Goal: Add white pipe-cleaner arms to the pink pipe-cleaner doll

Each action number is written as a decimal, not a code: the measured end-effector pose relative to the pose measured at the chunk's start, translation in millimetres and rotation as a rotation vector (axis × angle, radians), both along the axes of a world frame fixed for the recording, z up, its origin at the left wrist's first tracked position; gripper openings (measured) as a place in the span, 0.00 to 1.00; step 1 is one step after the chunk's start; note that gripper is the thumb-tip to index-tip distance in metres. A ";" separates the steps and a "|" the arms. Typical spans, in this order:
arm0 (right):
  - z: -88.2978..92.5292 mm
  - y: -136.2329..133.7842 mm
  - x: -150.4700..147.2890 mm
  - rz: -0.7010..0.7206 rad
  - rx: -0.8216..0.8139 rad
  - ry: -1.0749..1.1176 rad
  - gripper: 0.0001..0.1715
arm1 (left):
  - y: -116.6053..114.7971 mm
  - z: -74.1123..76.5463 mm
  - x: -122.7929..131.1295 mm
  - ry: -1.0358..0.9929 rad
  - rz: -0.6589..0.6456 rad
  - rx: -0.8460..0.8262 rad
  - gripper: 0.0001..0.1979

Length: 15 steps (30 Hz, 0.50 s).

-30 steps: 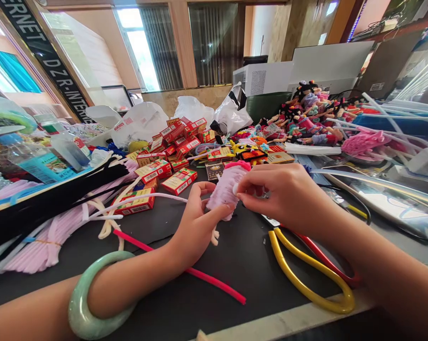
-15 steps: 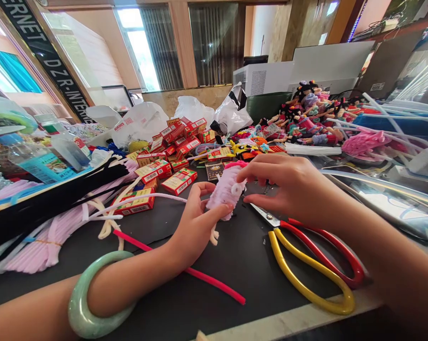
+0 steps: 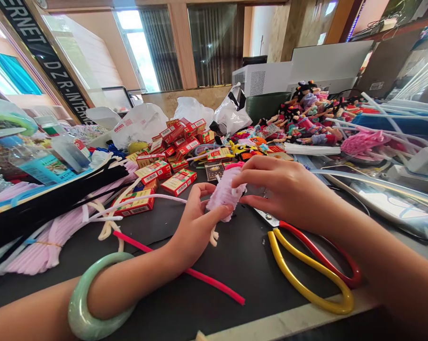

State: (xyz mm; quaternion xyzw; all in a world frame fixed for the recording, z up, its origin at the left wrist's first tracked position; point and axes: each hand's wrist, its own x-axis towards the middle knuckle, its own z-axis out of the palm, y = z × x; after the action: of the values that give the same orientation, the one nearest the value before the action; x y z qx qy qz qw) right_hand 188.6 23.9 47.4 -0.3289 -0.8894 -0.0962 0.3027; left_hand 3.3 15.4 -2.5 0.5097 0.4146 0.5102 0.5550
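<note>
My left hand (image 3: 194, 220) is closed around a fuzzy pale-lilac pipe cleaner piece (image 3: 221, 192), its thumb pressed on the lower front. The piece has a pink top edge, and cream ends poke out underneath. My right hand (image 3: 276, 184) closes on the piece's right side, its fingertips covering a small white curl there; the thumb tip lies at that edge. Scissors with one red and one yellow handle (image 3: 309, 274) lie beneath my right hand, blades partly hidden. A bright pink pipe cleaner (image 3: 217, 283) passes on the desk under my left forearm.
Red and yellow small boxes (image 3: 180, 181) are piled behind my hands. Bundled lilac pipe cleaners (image 3: 49, 246) and black ones (image 3: 57, 201) lie left. Many small dolls (image 3: 316, 116) are heaped at the back right. The desk's pale front edge (image 3: 288, 317) runs close by.
My right hand has shifted slightly left onto the lilac piece, so its fingers now cover the white curl. The left hand has kept its hold. The scissors' visible handles have barely changed position.
</note>
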 end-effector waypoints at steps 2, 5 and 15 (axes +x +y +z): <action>0.0 -0.3 0.2 0.005 -0.002 0.001 0.12 | -0.6 0.5 0.3 -0.002 0.005 -0.005 0.21; 0.5 -0.5 0.2 0.005 -0.018 -0.008 0.11 | -1.0 0.4 0.0 -0.001 0.007 -0.001 0.21; 0.4 0.4 -0.5 0.016 -0.054 0.008 0.10 | -1.0 0.1 0.0 -0.002 -0.006 -0.003 0.21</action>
State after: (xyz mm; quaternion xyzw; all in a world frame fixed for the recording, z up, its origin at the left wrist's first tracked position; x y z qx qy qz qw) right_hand 188.1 24.3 47.8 -0.3302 -0.8930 -0.0684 0.2980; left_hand 3.3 14.4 -2.4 0.5094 0.4132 0.5083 0.5579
